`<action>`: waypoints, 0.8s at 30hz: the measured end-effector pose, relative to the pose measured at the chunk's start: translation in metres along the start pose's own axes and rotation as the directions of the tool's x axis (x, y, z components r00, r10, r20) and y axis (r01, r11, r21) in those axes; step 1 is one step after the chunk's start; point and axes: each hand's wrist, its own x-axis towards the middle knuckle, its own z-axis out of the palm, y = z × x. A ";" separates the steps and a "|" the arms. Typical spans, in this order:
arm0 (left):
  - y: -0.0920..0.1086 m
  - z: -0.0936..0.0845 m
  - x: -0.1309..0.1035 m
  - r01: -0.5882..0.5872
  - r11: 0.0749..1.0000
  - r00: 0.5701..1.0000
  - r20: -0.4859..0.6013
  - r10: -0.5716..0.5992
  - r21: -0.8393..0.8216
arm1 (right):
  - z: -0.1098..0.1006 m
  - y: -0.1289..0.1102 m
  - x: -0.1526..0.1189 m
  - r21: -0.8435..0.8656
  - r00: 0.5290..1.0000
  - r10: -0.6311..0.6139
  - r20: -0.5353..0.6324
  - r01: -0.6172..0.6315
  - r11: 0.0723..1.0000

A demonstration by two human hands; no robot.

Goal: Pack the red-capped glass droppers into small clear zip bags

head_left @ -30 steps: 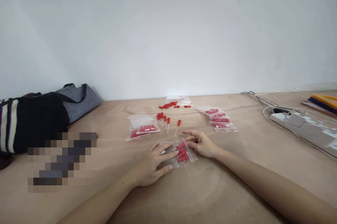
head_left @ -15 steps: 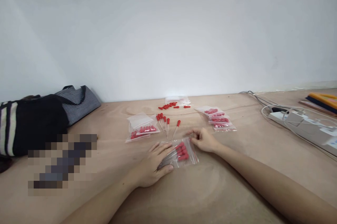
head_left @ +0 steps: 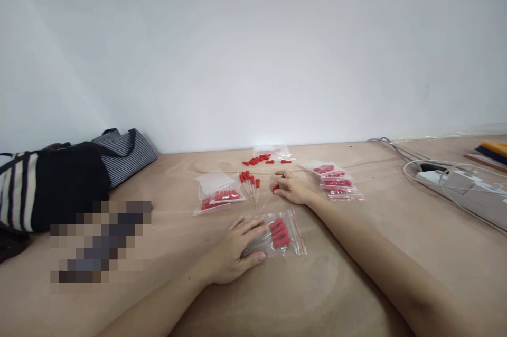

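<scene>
My left hand (head_left: 237, 252) lies with fingers spread on the left part of a clear zip bag (head_left: 295, 244) holding several red-bulbed droppers (head_left: 280, 232). Beyond the bag, my right hand (head_left: 292, 187) has its fingers closed at the red bulb of a single glass dropper (head_left: 274, 188), whose thin tip points toward the bag. Just left of it, several loose droppers (head_left: 252, 184) lie fanned out, tips together. Filled bags rest to the left (head_left: 219, 195) and to the right (head_left: 336, 184).
Loose red bulbs (head_left: 259, 159) lie near the wall beside a clear bag (head_left: 271, 151). Dark and striped bags (head_left: 67, 184) and a pixelated item (head_left: 103, 242) are at left. A white power strip (head_left: 467, 194) with cables and a stack of books (head_left: 493, 153) are at right.
My right hand has moved from the bag's edge up to the single dropper and closed at its bulb. My left hand still lies on the bag. The view has shifted slightly.
</scene>
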 end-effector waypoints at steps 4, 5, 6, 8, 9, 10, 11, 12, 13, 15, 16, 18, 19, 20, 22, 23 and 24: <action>0.001 -0.001 0.001 0.008 1.000 1.000 0.008 -0.008 0.011 | -0.011 0.004 -0.018 0.007 0.999 -0.043 -0.013 0.043 0.999; 0.001 -0.001 0.001 0.011 1.000 1.000 0.006 -0.011 0.012 | -0.014 0.005 -0.022 0.004 0.999 -0.043 -0.007 0.043 0.999; 0.001 -0.001 0.001 0.014 1.000 1.000 0.005 -0.014 0.009 | -0.016 0.006 -0.027 -0.001 0.999 -0.041 -0.006 0.041 0.999; 0.001 0.000 0.001 0.016 1.000 1.000 0.002 -0.016 -0.005 | -0.018 0.006 -0.033 -0.021 0.999 -0.036 -0.013 0.036 0.999; 0.000 0.000 0.002 0.016 1.000 1.000 0.001 -0.016 -0.012 | -0.018 0.006 -0.034 -0.031 0.999 -0.038 -0.020 0.037 0.999; 0.000 0.000 0.002 0.017 1.000 1.000 0.001 -0.017 -0.016 | -0.019 0.006 -0.035 -0.038 0.999 -0.041 -0.026 0.040 0.998; 0.000 0.001 0.002 0.017 1.000 1.000 0.003 -0.017 -0.018 | -0.019 0.005 -0.036 -0.038 0.998 -0.045 -0.033 0.043 0.998; -0.001 0.001 0.002 0.017 1.000 1.000 0.004 -0.017 -0.018 | -0.019 0.005 -0.036 -0.033 0.998 -0.043 -0.051 0.042 0.999; -0.001 0.002 0.002 0.015 1.000 1.000 0.005 -0.015 -0.017 | -0.019 0.004 -0.037 -0.024 0.996 -0.034 -0.079 0.032 0.999; -0.003 0.002 0.002 0.008 1.000 1.000 0.011 -0.007 -0.015 | -0.022 0.001 -0.042 0.005 0.989 0.004 -0.150 -0.004 1.000; -0.003 0.002 0.002 0.005 1.000 1.000 0.015 -0.005 -0.016 | -0.025 0.000 -0.047 0.022 0.983 0.028 -0.182 -0.025 0.999; -0.005 0.003 0.002 0.005 1.000 1.000 0.028 -0.004 -0.015 | -0.032 -0.002 -0.062 0.052 0.971 0.079 -0.224 -0.069 0.996; -0.006 0.003 0.002 0.005 1.000 0.999 0.033 -0.004 -0.015 | -0.037 -0.002 -0.072 0.063 0.968 0.099 -0.232 -0.087 0.994; -0.006 0.003 0.002 0.006 1.000 0.999 0.035 -0.005 -0.015 | -0.043 -0.003 -0.083 0.071 0.965 0.119 -0.232 -0.105 0.992; -0.007 0.003 0.003 0.009 1.000 0.999 0.038 -0.009 -0.013 | -0.054 -0.004 -0.105 0.089 0.972 0.126 -0.200 -0.110 0.990; -0.007 0.003 0.003 0.012 1.000 0.999 0.042 -0.011 -0.012 | -0.059 -0.004 -0.114 0.092 0.976 0.125 -0.180 -0.110 0.990; -0.007 0.003 0.003 0.016 1.000 0.999 0.049 -0.016 -0.010 | -0.064 -0.005 -0.122 0.091 0.980 0.121 -0.160 -0.108 0.990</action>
